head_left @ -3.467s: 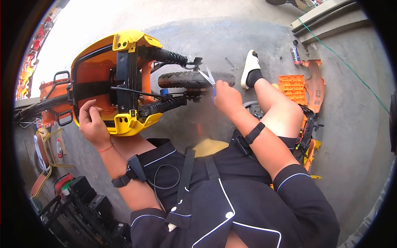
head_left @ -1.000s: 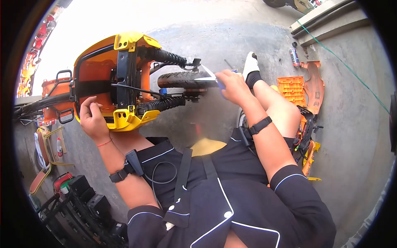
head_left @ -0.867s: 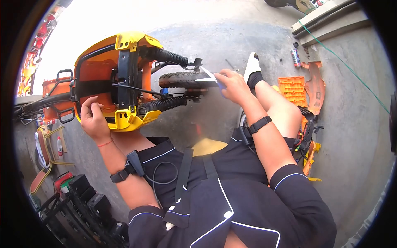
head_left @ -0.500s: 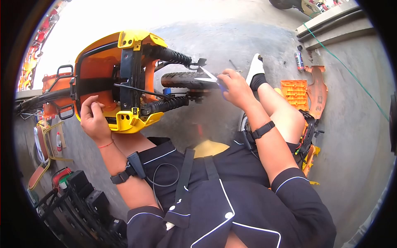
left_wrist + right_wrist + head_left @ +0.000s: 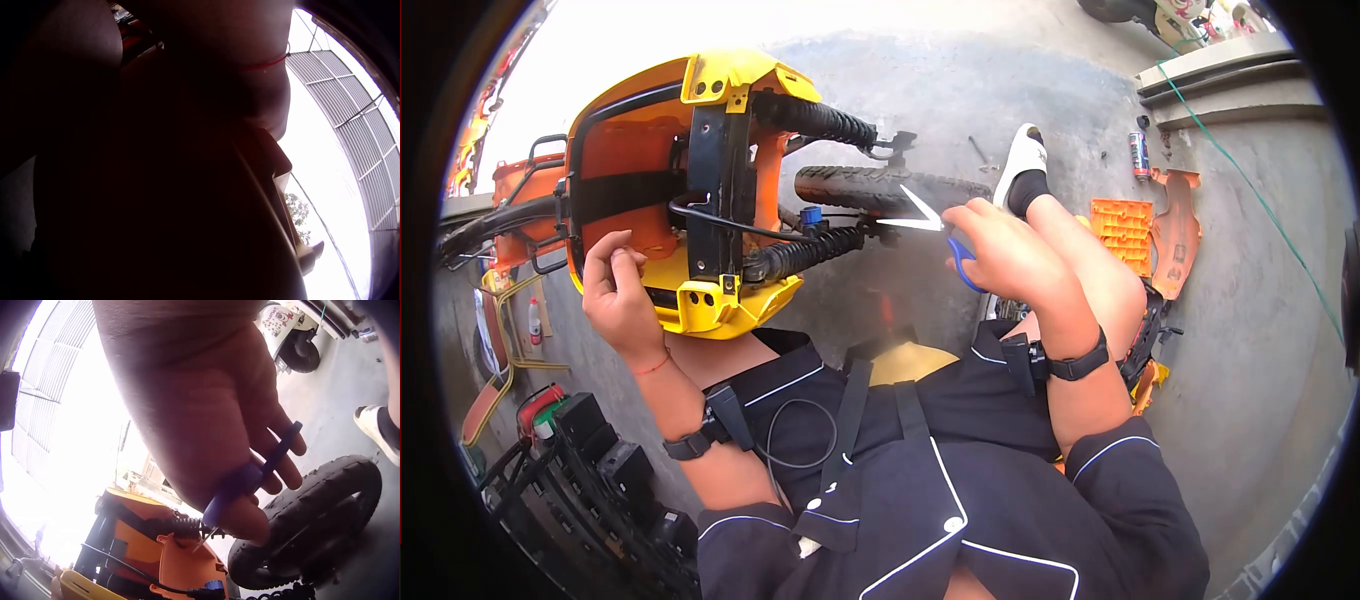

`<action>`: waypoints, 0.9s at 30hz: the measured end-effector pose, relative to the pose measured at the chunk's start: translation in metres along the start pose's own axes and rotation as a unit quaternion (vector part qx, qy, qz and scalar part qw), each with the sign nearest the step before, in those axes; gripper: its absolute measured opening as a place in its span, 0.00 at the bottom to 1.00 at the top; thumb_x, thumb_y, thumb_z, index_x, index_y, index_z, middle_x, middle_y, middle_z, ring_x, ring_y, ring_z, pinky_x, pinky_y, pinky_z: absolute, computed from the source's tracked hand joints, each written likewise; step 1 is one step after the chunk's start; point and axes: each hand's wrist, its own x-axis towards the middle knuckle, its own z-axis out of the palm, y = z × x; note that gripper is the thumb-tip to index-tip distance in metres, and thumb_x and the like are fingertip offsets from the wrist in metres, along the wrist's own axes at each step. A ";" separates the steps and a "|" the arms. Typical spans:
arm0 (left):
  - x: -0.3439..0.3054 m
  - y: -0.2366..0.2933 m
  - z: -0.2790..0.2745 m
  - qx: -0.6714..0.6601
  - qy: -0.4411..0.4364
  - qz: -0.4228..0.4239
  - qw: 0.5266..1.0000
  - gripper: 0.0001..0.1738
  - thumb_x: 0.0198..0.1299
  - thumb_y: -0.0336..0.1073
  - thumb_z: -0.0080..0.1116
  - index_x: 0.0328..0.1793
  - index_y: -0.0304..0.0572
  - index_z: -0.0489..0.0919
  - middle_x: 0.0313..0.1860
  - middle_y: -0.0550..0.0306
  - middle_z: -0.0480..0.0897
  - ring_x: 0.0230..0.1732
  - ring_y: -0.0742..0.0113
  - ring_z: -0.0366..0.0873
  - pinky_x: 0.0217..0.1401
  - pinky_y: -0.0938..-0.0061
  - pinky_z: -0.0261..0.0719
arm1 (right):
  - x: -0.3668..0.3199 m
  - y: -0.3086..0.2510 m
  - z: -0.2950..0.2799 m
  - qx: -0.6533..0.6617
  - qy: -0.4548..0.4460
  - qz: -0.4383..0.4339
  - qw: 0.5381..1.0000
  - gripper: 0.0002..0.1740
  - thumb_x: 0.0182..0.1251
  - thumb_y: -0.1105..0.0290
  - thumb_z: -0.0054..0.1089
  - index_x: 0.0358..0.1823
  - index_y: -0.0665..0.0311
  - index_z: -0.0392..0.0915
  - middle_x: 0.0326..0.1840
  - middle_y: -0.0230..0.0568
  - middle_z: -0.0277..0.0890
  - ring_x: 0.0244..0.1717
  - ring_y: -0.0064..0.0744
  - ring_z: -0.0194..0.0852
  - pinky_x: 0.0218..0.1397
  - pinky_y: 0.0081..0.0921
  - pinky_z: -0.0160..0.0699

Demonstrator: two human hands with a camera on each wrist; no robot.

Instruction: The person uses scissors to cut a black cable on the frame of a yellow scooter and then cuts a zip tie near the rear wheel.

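Scissors [image 5: 941,230] blades spread, head view; wrist: mainly handles.

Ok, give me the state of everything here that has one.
scissors, blades open, gripped by right hand
left hand, against the scooter shell, grip unclear
scooter shell, frame and cable exposed
orange panels, loose on the floor

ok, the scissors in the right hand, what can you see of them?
Small scissors with blue, plastic-looking handle loops and thin, bright metal blades. The blades stand open in a V, tips pointing toward the black tyre; whether they touch it cannot be told. The right hand holds them, fingers curled round the handles.
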 end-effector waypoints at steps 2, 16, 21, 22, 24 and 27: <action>0.000 0.000 -0.001 0.001 -0.004 -0.012 1.000 0.10 0.69 0.27 0.50 0.47 0.34 0.82 0.32 0.63 0.78 0.36 0.77 0.75 0.40 0.83 0.72 | 0.004 0.000 0.001 -0.006 0.018 -0.025 1.000 0.24 0.57 0.67 0.70 0.55 0.64 0.77 0.45 0.52 0.79 0.51 0.55 0.78 0.54 0.42 0.77; -0.003 0.004 -0.006 0.003 -0.041 -0.049 0.998 0.11 0.71 0.25 0.47 0.50 0.31 0.80 0.36 0.60 0.78 0.39 0.76 0.73 0.46 0.81 0.70 | 0.048 -0.033 -0.001 -0.109 -0.046 -0.007 0.993 0.13 0.60 0.75 0.53 0.46 0.68 0.78 0.36 0.53 0.79 0.36 0.53 0.83 0.38 0.43 0.83; -0.004 0.006 -0.007 0.037 -0.037 -0.043 0.998 0.11 0.72 0.26 0.46 0.52 0.31 0.80 0.36 0.59 0.78 0.40 0.75 0.73 0.48 0.80 0.69 | 0.048 -0.039 -0.002 -0.101 -0.056 -0.005 0.993 0.21 0.58 0.76 0.55 0.55 0.68 0.76 0.35 0.52 0.78 0.34 0.52 0.82 0.35 0.42 0.81; -0.004 0.007 -0.007 0.038 -0.039 -0.046 0.997 0.11 0.72 0.26 0.46 0.52 0.31 0.80 0.36 0.59 0.78 0.40 0.75 0.73 0.48 0.80 0.69 | 0.049 -0.040 -0.004 -0.091 -0.052 -0.009 0.994 0.24 0.57 0.76 0.56 0.57 0.68 0.75 0.35 0.52 0.77 0.34 0.51 0.82 0.34 0.42 0.81; -0.005 0.006 -0.009 0.018 -0.032 -0.063 0.997 0.12 0.73 0.26 0.45 0.53 0.30 0.79 0.36 0.58 0.78 0.41 0.75 0.72 0.50 0.80 0.69 | 0.050 -0.041 -0.011 -0.094 -0.067 -0.013 0.993 0.26 0.55 0.76 0.58 0.59 0.68 0.74 0.34 0.52 0.77 0.33 0.50 0.82 0.34 0.42 0.80; -0.005 0.008 -0.008 0.029 -0.037 -0.065 0.997 0.12 0.72 0.26 0.45 0.54 0.31 0.79 0.36 0.57 0.77 0.41 0.74 0.72 0.51 0.79 0.69 | 0.053 -0.040 -0.011 -0.103 -0.072 -0.017 0.992 0.28 0.53 0.76 0.59 0.60 0.67 0.74 0.33 0.51 0.76 0.32 0.49 0.81 0.32 0.41 0.79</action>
